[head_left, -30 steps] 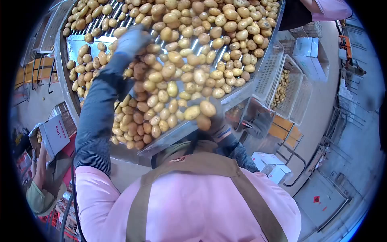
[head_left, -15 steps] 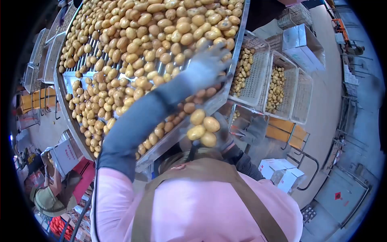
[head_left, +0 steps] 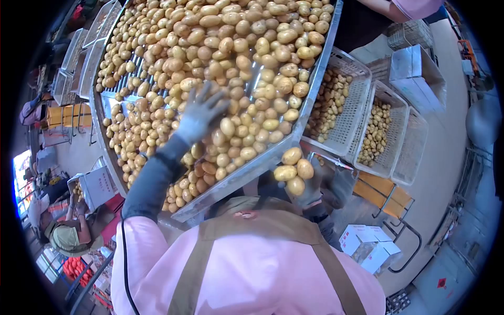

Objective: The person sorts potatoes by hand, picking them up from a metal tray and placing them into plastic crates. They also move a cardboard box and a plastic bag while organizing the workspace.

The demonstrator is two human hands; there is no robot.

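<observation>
My left hand [head_left: 202, 114], in a grey glove with a dark sleeve above it, rests on a thick layer of yellow-brown potatoes [head_left: 226, 44]. Its fingers are spread, and no potato shows in its grasp. The potatoes cover a metal roller table [head_left: 315, 105] with raised side rails. Just outside the near rail, my right hand [head_left: 311, 193], also gloved, holds a cluster of several potatoes [head_left: 295, 170]. These potatoes hide most of its fingers.
To the right stand plastic crates [head_left: 353, 123], some with smaller potatoes, and an open carton [head_left: 417, 79]. White boxes [head_left: 370, 247] sit lower right by a bent metal rail [head_left: 415, 252]. Another person's arm [head_left: 380, 8] shows at the top right. A person in a hat [head_left: 68, 236] is lower left.
My left hand has swept left across the potatoes, away from the right rail, and potatoes now lie thicker near the front corner. My right hand still holds its cluster. The view has shifted slightly.
</observation>
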